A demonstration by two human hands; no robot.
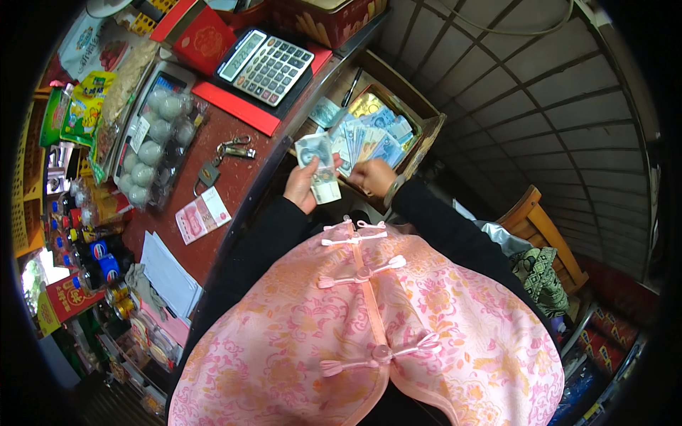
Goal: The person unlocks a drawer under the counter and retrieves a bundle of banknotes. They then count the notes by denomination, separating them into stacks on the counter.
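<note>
My left hand [301, 187] grips a greenish banknote [313, 150] upright, thumb across its face; whether more notes lie behind it cannot be told. My right hand [377, 177], a bangle at its wrist, is at the near edge of a box of banknotes [379, 139] inside an open wooden drawer [438, 123]. Its fingers curl downward, and their tips are partly hidden and blurred. Mostly blue notes fan out in the box. A teal banknote [324, 112] and a black pen [351, 88] lie beside it. One pink banknote [202, 215] rests on the red-brown desk [250, 175].
On the desk are a calculator [272, 66], a padlock [209, 173] with keyring and nail clipper, a tray of eggs [152, 149] and papers [168, 279]. Bottles [101, 255] line the left. A wooden chair [525, 213] stands right, near a tiled wall [533, 96].
</note>
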